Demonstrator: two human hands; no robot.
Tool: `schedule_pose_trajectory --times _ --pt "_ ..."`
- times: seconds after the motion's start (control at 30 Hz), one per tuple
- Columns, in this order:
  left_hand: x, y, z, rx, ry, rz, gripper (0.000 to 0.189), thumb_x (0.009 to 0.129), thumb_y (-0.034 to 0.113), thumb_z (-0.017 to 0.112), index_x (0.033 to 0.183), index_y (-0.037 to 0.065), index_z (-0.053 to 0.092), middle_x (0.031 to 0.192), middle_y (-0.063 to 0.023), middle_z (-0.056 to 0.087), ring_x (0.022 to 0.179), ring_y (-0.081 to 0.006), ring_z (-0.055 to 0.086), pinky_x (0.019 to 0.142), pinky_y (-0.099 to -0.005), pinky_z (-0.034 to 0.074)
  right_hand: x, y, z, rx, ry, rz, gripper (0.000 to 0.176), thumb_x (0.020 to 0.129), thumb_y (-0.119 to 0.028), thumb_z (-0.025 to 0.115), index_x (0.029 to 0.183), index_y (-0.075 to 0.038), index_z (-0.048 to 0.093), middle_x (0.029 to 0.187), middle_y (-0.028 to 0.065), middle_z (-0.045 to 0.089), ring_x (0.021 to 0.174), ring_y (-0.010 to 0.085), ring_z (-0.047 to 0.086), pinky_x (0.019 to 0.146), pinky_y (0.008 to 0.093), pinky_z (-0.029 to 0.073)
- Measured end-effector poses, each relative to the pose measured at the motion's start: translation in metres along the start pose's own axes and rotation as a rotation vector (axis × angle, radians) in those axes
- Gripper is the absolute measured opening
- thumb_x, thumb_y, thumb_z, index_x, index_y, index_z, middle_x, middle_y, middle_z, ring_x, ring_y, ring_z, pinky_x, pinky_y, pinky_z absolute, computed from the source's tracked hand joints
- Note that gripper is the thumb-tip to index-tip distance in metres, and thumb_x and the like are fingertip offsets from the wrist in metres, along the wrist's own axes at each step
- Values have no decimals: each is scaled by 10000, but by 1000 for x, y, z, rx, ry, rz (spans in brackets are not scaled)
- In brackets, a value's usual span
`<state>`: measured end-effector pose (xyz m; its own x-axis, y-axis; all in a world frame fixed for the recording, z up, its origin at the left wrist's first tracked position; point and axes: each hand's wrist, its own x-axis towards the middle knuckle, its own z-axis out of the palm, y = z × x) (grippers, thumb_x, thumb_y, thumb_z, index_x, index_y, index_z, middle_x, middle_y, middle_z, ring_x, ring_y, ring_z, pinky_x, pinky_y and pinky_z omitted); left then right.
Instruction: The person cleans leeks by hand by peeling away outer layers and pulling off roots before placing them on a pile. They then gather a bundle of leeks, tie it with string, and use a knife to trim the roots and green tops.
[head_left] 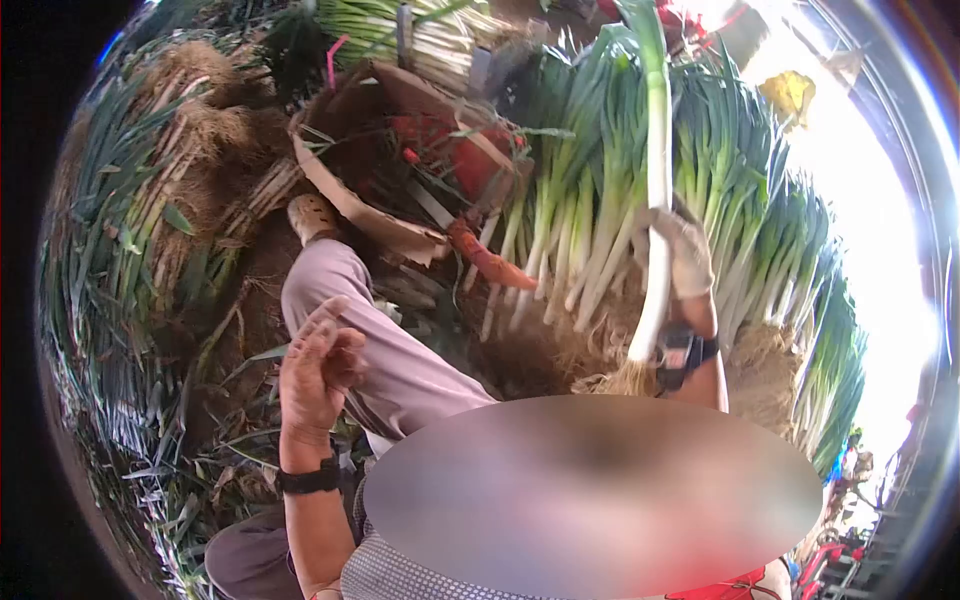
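My right hand (680, 250), in a pale glove, is closed around the white shank of a long leek (656, 160). The leek stands nearly upright in view, green leaves at the top and stringy roots (632, 378) at the bottom. My left hand (322, 355) is bare and raised over my knee, fingers loosely bent and apart, with nothing visible in it. A knife with a worn orange-red handle (492, 258) rests at the edge of a torn cardboard box (350, 205), its blade pointing into the box.
Many leeks (590, 190) stand in a row behind my right hand and curve down the right side. Unpeeled leeks with brown roots (190, 140) are heaped on the left. Another pile of green stalks (400, 35) lies beyond the box. Leaf scraps (250, 450) litter the ground.
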<state>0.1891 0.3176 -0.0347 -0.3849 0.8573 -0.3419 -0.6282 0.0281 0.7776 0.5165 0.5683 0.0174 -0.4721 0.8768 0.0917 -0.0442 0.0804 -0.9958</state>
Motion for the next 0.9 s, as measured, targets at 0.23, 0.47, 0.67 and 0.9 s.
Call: schedule_pose_trajectory --times 0.23,0.47,0.67,0.9 --pt "-11 11 10 247 -219 -9 396 888 210 493 1243 46 432 992 -91 593 801 -135 594 665 -250 509 -7 -38 143 -26 -253 -10 478 770 -153 519 1168 89 414 641 28 515 479 74 462 425 190 371" --pt "-30 12 -39 80 -120 510 595 897 233 521 1361 22 213 1230 -137 452 1128 -189 445 902 -300 409 -27 -23 306 -329 -695 -167 480 703 -77 520 1169 33 480 787 27 566 670 72 520 591 208 449" --pt "-105 67 -55 115 420 946 446 847 158 592 1203 18 363 898 -9 463 788 -87 470 675 -230 437 -60 -19 407 -261 -966 -136 461 772 -205 651 1126 38 482 964 99 612 884 164 589 766 265 464" --pt "-194 71 -140 -175 579 1028 249 828 39 571 1062 15 490 1035 -78 584 966 -145 555 806 -245 462 -128 -52 508 -331 -1512 -384 384 796 -164 610 1101 27 474 886 132 622 791 195 610 725 296 490"
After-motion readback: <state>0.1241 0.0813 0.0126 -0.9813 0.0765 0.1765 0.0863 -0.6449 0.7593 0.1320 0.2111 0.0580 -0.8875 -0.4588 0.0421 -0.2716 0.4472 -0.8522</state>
